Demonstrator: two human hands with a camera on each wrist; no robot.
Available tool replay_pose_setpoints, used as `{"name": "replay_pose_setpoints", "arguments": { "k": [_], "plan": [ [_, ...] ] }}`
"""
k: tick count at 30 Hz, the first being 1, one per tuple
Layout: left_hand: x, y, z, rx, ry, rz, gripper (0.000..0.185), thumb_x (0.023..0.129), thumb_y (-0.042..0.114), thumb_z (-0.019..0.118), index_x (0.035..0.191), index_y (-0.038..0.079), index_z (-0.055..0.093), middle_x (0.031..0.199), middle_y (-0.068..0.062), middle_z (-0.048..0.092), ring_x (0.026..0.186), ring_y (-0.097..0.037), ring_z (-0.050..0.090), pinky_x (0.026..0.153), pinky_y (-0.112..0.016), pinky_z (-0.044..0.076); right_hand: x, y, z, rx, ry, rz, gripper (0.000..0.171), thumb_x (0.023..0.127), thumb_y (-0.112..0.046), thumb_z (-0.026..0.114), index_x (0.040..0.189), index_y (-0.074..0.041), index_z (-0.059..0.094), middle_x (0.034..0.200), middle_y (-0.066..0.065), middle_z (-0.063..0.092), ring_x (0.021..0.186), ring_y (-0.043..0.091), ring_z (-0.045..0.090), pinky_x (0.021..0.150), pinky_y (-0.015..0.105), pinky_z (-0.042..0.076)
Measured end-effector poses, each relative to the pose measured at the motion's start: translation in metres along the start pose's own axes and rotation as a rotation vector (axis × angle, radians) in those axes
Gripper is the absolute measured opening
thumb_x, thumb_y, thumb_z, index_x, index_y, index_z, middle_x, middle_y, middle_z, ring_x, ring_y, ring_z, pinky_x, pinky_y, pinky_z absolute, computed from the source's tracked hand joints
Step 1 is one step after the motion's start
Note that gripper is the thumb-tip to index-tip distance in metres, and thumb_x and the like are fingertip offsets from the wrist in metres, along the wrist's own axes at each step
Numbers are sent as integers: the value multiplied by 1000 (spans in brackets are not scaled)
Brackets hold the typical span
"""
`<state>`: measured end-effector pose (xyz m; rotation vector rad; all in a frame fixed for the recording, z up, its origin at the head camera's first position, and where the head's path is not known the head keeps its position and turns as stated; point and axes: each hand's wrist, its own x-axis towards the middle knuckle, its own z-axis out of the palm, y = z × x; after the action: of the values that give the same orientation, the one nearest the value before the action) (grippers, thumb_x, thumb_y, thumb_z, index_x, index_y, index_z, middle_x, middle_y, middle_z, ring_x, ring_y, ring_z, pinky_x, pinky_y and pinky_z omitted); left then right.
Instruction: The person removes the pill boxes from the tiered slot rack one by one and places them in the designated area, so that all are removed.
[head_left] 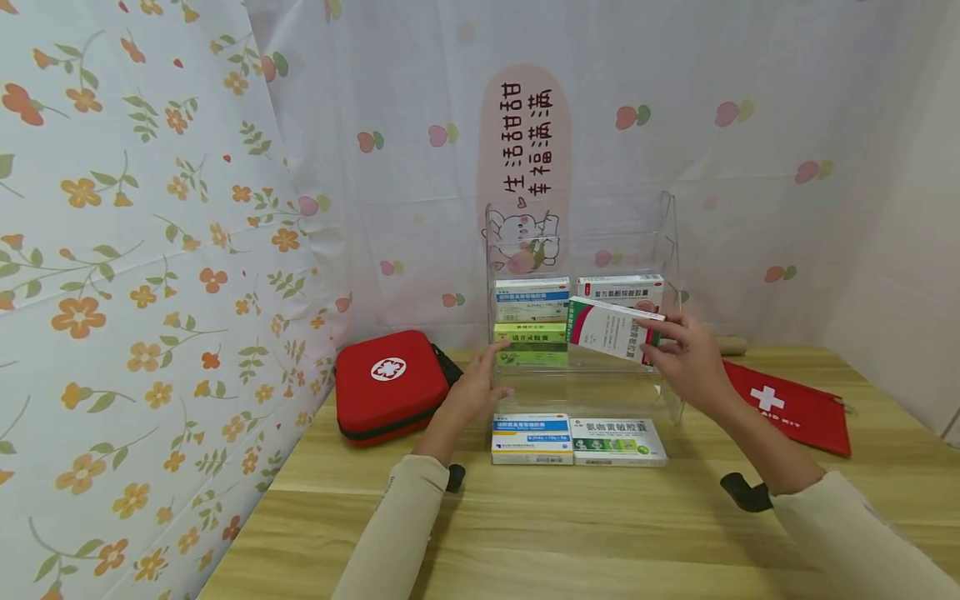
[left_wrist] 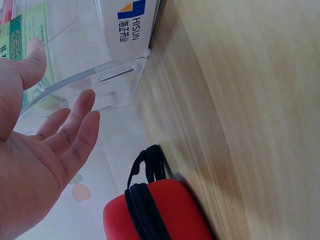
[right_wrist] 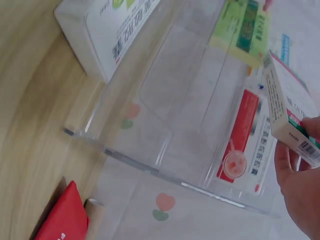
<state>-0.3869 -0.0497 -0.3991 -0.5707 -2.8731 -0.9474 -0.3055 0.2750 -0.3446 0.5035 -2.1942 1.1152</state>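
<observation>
My right hand (head_left: 693, 367) pinches a white medicine box (head_left: 609, 330) with green and red ends by its right end. The box is tilted, in front of the middle tier of a clear acrylic rack (head_left: 611, 385). At the rack's left side is my left hand (head_left: 468, 387), its fingers loosely extended and nothing held. Close to its fingertips, a green medicine box (head_left: 531, 335) stands on the middle tier. Behind it, a blue-and-white box (head_left: 513, 308) is on a higher tier. Right of that, a red-and-white box (right_wrist: 245, 140) is partly hidden by the held one in the head view.
On the bottom tier lie a blue, white and yellow box (head_left: 531, 435) and a white-and-green box (head_left: 618, 440). A red zipped case (head_left: 390, 387) sits left of the rack. To the right lie a red first aid pouch (head_left: 795, 408) and a black curved object (head_left: 745, 493).
</observation>
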Motion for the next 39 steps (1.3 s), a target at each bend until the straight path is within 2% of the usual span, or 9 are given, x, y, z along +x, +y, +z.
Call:
{"name": "replay_pose_setpoints", "arguments": {
  "k": [4,10,19,27,30,39],
  "plan": [
    [-1,0,-1,-6,2,-2,85,91,25,74,152,45,18,148,-19,37,106,-34,58,88,-54,51,-8,-9,0,68,-36,80,39,93,-1,66,132,2,61,124,22,48,112,52,59,75,12,49],
    [-2,0,0,-7,-3,9,85,92,24,73,152,44,17,146,-20,38,105,-33,58,86,-52,52,-18,-19,2,145,-47,125,42,93,-4,68,133,4,59,126,21,51,115,51,57,74,17,52],
    [0,-1,1,-16,11,-4,85,92,24,73,152,46,16,146,-20,38,103,-33,58,86,-53,52,-31,-29,7,162,-92,182,44,93,-13,70,133,1,60,127,21,55,114,49,59,73,20,54],
    [-1,-2,2,-4,18,46,83,92,23,73,152,41,18,147,-20,39,119,-35,55,93,-53,49,-48,-34,12,202,-183,185,42,91,-9,72,129,2,61,128,23,56,105,36,68,74,25,56],
    [-1,-1,1,-5,23,48,84,92,21,73,152,41,19,146,-20,40,117,-34,56,91,-53,50,-54,-35,14,225,-223,218,43,91,-11,72,130,1,61,128,24,57,102,32,70,75,27,56],
    [0,-1,3,-1,24,35,83,92,23,72,152,42,19,149,-20,37,119,-35,55,91,-53,49,-71,-34,25,238,-334,291,46,88,-16,76,130,-2,62,132,25,56,104,40,66,77,32,57]
  ]
}}
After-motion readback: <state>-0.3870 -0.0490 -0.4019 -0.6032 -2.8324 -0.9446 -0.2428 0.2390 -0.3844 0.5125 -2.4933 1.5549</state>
